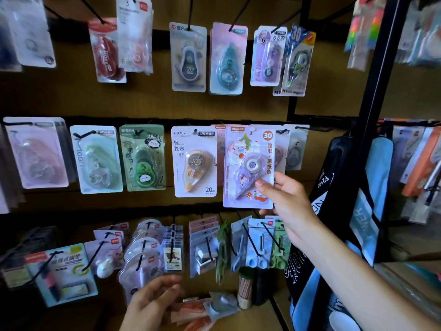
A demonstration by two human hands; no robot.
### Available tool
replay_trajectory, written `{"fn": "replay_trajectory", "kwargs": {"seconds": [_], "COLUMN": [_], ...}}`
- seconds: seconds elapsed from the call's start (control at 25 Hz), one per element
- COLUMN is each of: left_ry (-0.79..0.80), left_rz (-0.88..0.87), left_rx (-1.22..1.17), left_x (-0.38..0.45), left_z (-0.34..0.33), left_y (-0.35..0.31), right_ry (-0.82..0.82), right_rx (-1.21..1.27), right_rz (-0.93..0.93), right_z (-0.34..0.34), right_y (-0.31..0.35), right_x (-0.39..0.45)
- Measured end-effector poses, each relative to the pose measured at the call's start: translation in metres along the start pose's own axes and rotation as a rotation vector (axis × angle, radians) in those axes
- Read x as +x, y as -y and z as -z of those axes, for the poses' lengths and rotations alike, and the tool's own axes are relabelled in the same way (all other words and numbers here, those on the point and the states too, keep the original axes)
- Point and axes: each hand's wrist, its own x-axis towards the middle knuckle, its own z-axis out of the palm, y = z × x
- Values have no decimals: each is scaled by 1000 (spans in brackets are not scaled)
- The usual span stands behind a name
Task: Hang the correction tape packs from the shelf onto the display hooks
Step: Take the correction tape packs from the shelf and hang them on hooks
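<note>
I'm standing in a stationery shop, facing a brown display wall (148,103) with three rows of black hooks (250,240) crowded with carded blister packs of correction tape (194,161), with more packaged goods (415,158) hanging on a black rack to the right.

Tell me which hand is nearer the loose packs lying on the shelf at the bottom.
Left. The left hand hovers just beside the loose packs; the right hand is up at the middle row, holding a lilac pack.
</note>
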Motion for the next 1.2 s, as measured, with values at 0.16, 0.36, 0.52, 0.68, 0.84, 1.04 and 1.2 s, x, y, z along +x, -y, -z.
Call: {"fn": "replay_trajectory", "kwargs": {"seconds": [0.16,0.36,0.52,0.68,0.84,1.04,1.2], "left_ry": [-6,-16,-11,-2,9,21,35], "left_rz": [-3,9,15,30,28,3,4], "left_rx": [34,18,9,5,30,40,36], "left_x": [1,1,-2,-5,1,4,3], "left_z": [2,0,-8,-13,-12,-12,-9], "left_y": [5,12,12,12,13,15,15], "right_ry": [-116,-185,-144,-105,-113,-98,-48], "right_rx": [150,83,116,151,141,28,92], "right_rz": [-5,-92,-97,-105,-138,-263,-97], "right_z": [22,50,51,50,46,21,7], "right_y": [-1,-22,-29,-29,-36,-60,-35], "right_x": [-1,-13,-19,-25,-30,-47,-31]}}
